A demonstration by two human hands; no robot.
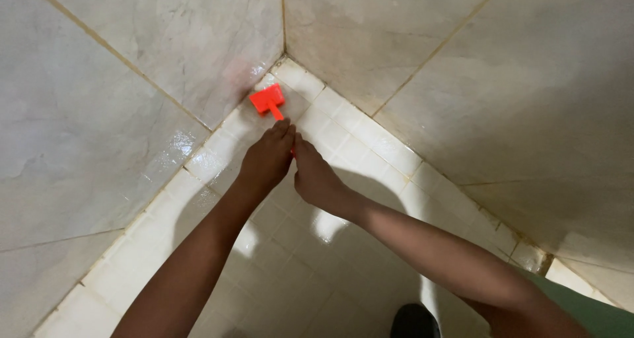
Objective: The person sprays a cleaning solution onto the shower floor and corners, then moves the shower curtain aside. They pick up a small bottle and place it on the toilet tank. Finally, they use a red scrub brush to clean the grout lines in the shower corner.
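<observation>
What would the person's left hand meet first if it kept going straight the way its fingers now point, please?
Judging by this view, the left hand points up along the orange handle toward the orange brush head. That head would likely come first, with the wet wall tile at the corner just beyond it. Depth is hard to judge here.

Two marbled grey wall tiles meet in a corner just beyond the hands, one wall running off to the left of them, the other to the right. Yellowed grout lines cross both walls. Beneath and around the hands lies a wet, glossy floor of small white square tiles. Near the lower edge, below the right forearm, sits a dark rounded shape, too cropped to identify.
</observation>
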